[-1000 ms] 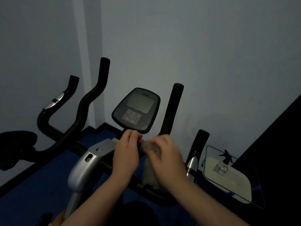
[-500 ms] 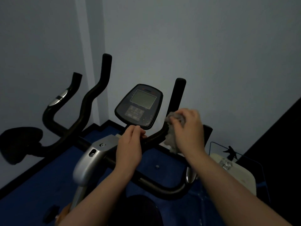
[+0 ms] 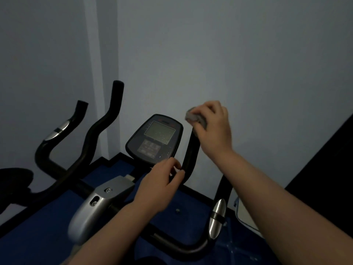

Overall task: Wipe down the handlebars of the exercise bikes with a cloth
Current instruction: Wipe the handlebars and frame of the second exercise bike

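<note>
An exercise bike with black handlebars fills the lower half of the head view. My right hand [image 3: 214,127] grips a grey cloth [image 3: 193,118] wrapped over the top end of the right upright handlebar [image 3: 189,155]; the tip is hidden under cloth and fingers. My left hand [image 3: 160,186] holds the lower bend of the same bar, just below the console [image 3: 155,138], fingers curled round it. The left upright handlebar [image 3: 104,125] and an outer left bar with a silver sensor [image 3: 57,131] stand untouched.
A silver stem housing [image 3: 99,203] sits below the console. A lower right bar with a silver sensor [image 3: 217,217] loops under my right forearm. Pale walls stand close behind, blue floor below, a black seat [image 3: 13,180] at far left, a white tray edge [image 3: 246,215] at right.
My right hand has slid the cloth up the right handlebar from the base near the console to its top end. My left hand stayed at the bar's lower bend.
</note>
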`<act>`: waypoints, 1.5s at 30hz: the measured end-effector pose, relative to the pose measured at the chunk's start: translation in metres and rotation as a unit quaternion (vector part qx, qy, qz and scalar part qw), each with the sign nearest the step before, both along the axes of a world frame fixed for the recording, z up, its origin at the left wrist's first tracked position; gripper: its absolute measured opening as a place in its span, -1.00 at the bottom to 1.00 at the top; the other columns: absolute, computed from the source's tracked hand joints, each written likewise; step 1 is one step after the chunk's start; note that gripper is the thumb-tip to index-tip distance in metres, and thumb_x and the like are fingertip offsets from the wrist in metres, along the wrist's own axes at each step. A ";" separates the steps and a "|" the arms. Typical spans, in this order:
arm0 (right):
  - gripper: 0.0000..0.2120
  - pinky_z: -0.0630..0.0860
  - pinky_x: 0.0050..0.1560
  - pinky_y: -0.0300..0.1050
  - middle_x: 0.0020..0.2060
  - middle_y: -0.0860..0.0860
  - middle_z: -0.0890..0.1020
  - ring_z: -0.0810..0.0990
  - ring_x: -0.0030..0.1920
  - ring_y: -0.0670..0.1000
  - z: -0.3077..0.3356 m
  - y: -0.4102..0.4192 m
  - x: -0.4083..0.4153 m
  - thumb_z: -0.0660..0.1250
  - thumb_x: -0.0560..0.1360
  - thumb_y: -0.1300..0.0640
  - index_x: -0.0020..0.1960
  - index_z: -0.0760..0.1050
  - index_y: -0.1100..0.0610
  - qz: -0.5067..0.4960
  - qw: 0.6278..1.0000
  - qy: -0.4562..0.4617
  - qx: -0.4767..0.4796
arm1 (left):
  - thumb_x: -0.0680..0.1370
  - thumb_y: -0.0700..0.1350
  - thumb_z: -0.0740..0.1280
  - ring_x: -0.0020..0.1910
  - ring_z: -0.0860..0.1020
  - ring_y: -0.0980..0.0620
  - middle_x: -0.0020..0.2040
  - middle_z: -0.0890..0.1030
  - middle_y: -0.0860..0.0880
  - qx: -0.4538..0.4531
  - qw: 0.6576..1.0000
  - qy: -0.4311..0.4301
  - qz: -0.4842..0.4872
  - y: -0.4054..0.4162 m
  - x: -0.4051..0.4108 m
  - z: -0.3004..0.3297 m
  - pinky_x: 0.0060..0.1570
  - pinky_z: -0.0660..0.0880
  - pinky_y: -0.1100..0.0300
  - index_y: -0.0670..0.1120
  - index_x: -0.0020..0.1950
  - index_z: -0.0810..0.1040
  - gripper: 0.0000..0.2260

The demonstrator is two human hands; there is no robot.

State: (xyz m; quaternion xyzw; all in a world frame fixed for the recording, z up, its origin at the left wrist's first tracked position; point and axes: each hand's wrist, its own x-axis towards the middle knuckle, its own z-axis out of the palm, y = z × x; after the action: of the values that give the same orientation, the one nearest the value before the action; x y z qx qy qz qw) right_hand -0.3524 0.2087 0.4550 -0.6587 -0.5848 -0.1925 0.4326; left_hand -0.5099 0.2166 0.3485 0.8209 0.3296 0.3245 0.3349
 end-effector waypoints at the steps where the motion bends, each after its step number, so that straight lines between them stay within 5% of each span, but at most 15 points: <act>1: -0.91 0.37 -0.12 -0.26 0.01 0.00 0.48 0.42 0.05 0.02 -0.011 0.003 -0.002 0.41 0.46 0.16 -0.04 0.58 0.11 0.002 1.000 0.013 0.012 | 0.55 0.15 0.15 -0.06 0.48 0.24 -0.07 0.52 0.18 0.005 1.000 0.005 0.000 0.000 -0.001 -0.003 -0.04 0.51 0.09 0.16 0.01 0.43 -0.86; 6: -0.97 0.49 -0.01 -0.23 0.00 -0.10 0.40 0.48 0.04 -0.05 -0.078 -0.019 -0.021 0.34 0.51 0.23 -0.08 0.55 0.13 0.019 0.987 0.152 -0.041 | 0.53 0.19 0.10 -0.12 0.51 0.24 -0.12 0.54 0.20 0.017 0.999 -0.014 0.025 -0.004 -0.008 -0.007 -0.12 0.53 0.09 0.17 -0.03 0.45 -0.81; 8: -0.96 0.40 -0.07 -0.47 -0.07 -0.11 0.42 0.48 -0.03 -0.23 -0.071 -0.024 -0.023 0.35 0.50 0.15 -0.12 0.53 0.05 0.031 0.977 0.204 -0.062 | 0.53 0.19 0.10 -0.16 0.52 0.23 -0.14 0.55 0.19 0.002 0.999 -0.025 0.035 -0.004 -0.009 -0.006 -0.14 0.53 0.08 0.17 -0.05 0.46 -0.80; 11: -0.93 0.31 -0.12 -0.60 -0.07 -0.08 0.44 0.43 -0.11 -0.39 -0.025 -0.016 -0.014 0.35 0.51 0.09 -0.12 0.46 0.00 -0.017 0.971 0.223 0.082 | 0.52 0.19 0.11 -0.20 0.54 0.19 -0.18 0.58 0.16 -0.014 0.998 -0.033 0.047 -0.003 -0.009 -0.004 -0.16 0.53 0.07 0.17 -0.09 0.47 -0.80; 13: -0.97 0.37 -0.12 -0.49 -0.02 0.00 0.47 0.45 -0.15 -0.30 0.000 -0.002 -0.010 0.31 0.54 0.12 -0.06 0.45 0.04 -0.033 0.947 0.283 0.149 | 0.53 0.17 0.13 -0.23 0.54 0.17 -0.22 0.59 0.14 -0.027 0.997 -0.039 0.053 -0.004 -0.009 -0.005 -0.19 0.53 0.07 0.16 -0.12 0.48 -0.82; 17: -0.83 0.32 -0.26 -0.35 0.07 -0.02 0.50 0.47 -0.10 -0.11 -0.035 0.014 -0.025 0.18 0.61 0.05 0.11 0.48 0.07 -0.118 0.938 0.312 0.093 | 0.57 0.12 0.16 -0.26 0.54 0.15 -0.27 0.57 0.10 -0.034 0.997 -0.042 0.060 -0.002 -0.007 -0.005 -0.22 0.51 0.06 0.12 -0.17 0.48 -0.81; 22: -0.82 0.34 -0.35 -0.18 -0.21 0.01 0.57 0.53 -0.20 0.02 -0.082 -0.015 -0.025 0.11 0.62 0.10 -0.13 0.41 0.05 -0.136 0.900 0.412 -0.046 | 0.55 0.16 0.11 -0.28 0.52 0.17 -0.29 0.56 0.09 -0.025 0.997 -0.036 0.057 -0.002 -0.007 -0.005 -0.23 0.49 0.08 0.10 -0.18 0.47 -0.77; 27: -0.90 0.28 -0.31 -0.45 -0.03 -0.05 0.48 0.45 -0.21 -0.21 -0.032 0.011 -0.023 0.14 0.62 0.08 0.01 0.43 0.02 -0.109 0.932 0.330 0.100 | 0.57 0.13 0.12 -0.28 0.52 0.17 -0.29 0.56 0.08 -0.024 0.997 -0.037 0.059 -0.004 -0.007 -0.004 -0.25 0.47 0.10 0.09 -0.19 0.47 -0.77; 32: -0.90 0.46 -0.22 -0.12 -0.04 0.05 0.52 0.54 -0.11 0.05 -0.085 -0.021 -0.034 0.14 0.62 0.13 -0.01 0.41 0.12 -0.123 0.939 0.320 -0.029 | 0.59 0.10 0.13 -0.27 0.53 0.11 -0.28 0.57 0.05 -0.041 0.996 -0.046 0.066 -0.002 -0.005 -0.003 -0.21 0.49 0.02 0.03 -0.19 0.49 -0.74; 34: -0.91 0.51 -0.17 -0.10 -0.09 0.05 0.54 0.55 -0.13 -0.03 -0.080 -0.029 -0.028 0.19 0.60 0.13 -0.06 0.44 0.08 -0.072 0.951 0.300 -0.013 | 0.59 0.10 0.12 -0.25 0.54 0.09 -0.27 0.57 0.04 -0.043 0.996 -0.040 0.068 -0.003 -0.005 -0.003 -0.19 0.50 0.01 0.01 -0.19 0.50 -0.72; 37: -0.89 0.38 -0.26 -0.39 -0.01 -0.03 0.53 0.45 -0.19 -0.20 -0.035 -0.020 -0.019 0.28 0.54 0.15 0.04 0.53 0.03 -0.015 0.996 0.064 0.065 | 0.59 0.11 0.11 -0.23 0.54 0.11 -0.25 0.58 0.05 -0.036 0.996 -0.041 0.077 -0.003 -0.007 -0.003 -0.18 0.50 0.02 0.01 -0.17 0.51 -0.71; 39: -0.79 0.35 -0.32 -0.21 0.07 0.01 0.52 0.48 -0.15 -0.07 -0.012 -0.005 -0.014 0.33 0.45 0.26 0.06 0.54 0.08 -0.047 0.983 -0.167 -0.063 | 0.59 0.11 0.11 -0.25 0.54 0.11 -0.26 0.57 0.05 -0.031 0.996 -0.040 0.080 -0.005 -0.009 -0.003 -0.21 0.49 0.03 0.01 -0.18 0.50 -0.71; 41: -0.74 0.30 -0.34 -0.10 0.01 0.06 0.54 0.52 -0.15 0.06 -0.010 0.003 -0.013 0.33 0.36 0.35 0.02 0.51 0.13 -0.106 0.922 -0.326 -0.179 | 0.59 0.10 0.11 -0.26 0.53 0.10 -0.28 0.57 0.03 -0.030 0.995 -0.041 0.081 -0.007 -0.011 -0.003 -0.24 0.48 0.04 0.01 -0.19 0.49 -0.71; 45: -0.82 0.33 -0.34 -0.07 0.03 0.05 0.50 0.54 -0.10 0.13 -0.045 -0.011 -0.020 0.23 0.48 0.31 0.04 0.50 0.14 -0.072 0.936 -0.230 -0.257 | 0.60 0.03 0.14 -0.25 0.54 0.01 -0.28 0.57 -0.04 -0.042 0.993 -0.058 0.094 -0.010 -0.016 -0.003 -0.23 0.46 0.01 -0.05 -0.20 0.49 -0.73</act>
State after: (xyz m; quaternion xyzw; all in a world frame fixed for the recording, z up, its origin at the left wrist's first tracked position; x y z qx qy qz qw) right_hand -0.3722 0.1975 0.4102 -0.7252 -0.6490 -0.2128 0.0870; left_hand -0.5257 0.2061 0.3451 0.7518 0.3984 0.3871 0.3553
